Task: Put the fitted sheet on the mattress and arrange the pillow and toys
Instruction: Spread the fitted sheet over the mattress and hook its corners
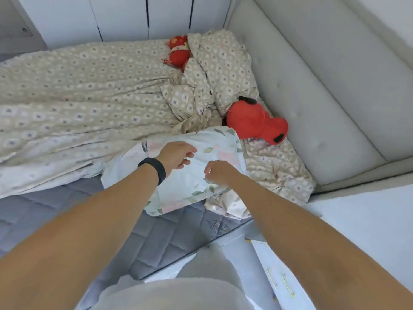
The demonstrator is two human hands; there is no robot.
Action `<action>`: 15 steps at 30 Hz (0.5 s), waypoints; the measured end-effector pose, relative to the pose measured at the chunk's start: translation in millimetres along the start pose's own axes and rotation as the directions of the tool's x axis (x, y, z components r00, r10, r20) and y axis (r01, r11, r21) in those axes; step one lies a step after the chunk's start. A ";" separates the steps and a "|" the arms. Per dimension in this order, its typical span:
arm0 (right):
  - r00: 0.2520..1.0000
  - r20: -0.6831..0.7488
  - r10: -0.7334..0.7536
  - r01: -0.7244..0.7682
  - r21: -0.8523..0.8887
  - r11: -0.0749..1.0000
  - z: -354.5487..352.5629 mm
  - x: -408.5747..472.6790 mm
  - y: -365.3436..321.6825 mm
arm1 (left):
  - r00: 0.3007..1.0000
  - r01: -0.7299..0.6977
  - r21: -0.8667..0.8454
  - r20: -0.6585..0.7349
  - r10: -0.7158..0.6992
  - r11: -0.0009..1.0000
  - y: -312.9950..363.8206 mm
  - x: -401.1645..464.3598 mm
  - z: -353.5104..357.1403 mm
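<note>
**Both hands over the floral pillow at the mattress corner**

Nearest the camera, two bare forearms reach forward from the bottom edge, above a pale grey garment at the person's waist. Beneath them lies the grey quilted mattress (143,240), its near corner uncovered.

The left hand (176,154), with a black wristband (154,170) on its wrist, hovers at the floral pillow (196,173) with fingers loosely curled; it holds nothing that can be made out, and whether the fingertips touch the fabric cannot be told. The right hand (220,172) is just beside it, also over the pillow, its fingers bent down toward the pillowcase; whether it pinches the cloth cannot be told.

The pillow lies tilted across the edge where the bare mattress meets the beige patterned fitted sheet (73,86). That sheet covers the far part of the mattress and is bunched into a crumpled heap near the right-hand side, with a loose corner lying beside the pillow.

One large red plush toy (254,120) rests just beyond the pillow, against the padded white headboard (324,97). A smaller red toy (178,52) lies farther away, half tucked into the heaped sheet. White cabinet doors (125,16) stand behind the bed.
</note>
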State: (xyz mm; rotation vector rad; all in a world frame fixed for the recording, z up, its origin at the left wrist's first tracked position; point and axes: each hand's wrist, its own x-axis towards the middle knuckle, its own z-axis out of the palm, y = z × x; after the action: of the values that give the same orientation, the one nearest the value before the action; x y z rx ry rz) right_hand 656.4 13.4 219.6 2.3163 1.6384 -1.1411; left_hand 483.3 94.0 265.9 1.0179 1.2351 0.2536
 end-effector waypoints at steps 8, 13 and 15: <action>0.966 0.211 -0.150 0.218 -0.350 0.911 -73.2 169.3 76.7 | 0.943 0.203 -0.165 -0.232 -0.238 0.965 11.4 81.3 53.7; 0.972 0.107 -0.210 0.236 -0.431 0.871 -94.6 246.1 81.4 | 0.867 0.282 -0.259 -0.343 -0.361 0.924 7.9 84.5 59.1; 0.963 0.093 -0.255 0.270 -0.425 0.864 -100.3 272.4 86.8 | 0.857 0.298 -0.230 -0.364 -0.366 0.927 -0.4 81.1 57.4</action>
State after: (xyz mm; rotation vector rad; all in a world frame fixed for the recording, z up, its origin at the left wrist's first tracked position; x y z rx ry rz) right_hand 822.1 235.3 96.6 1.8280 1.9969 -0.7378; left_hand 562.4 118.4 210.8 0.6039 1.7117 0.2970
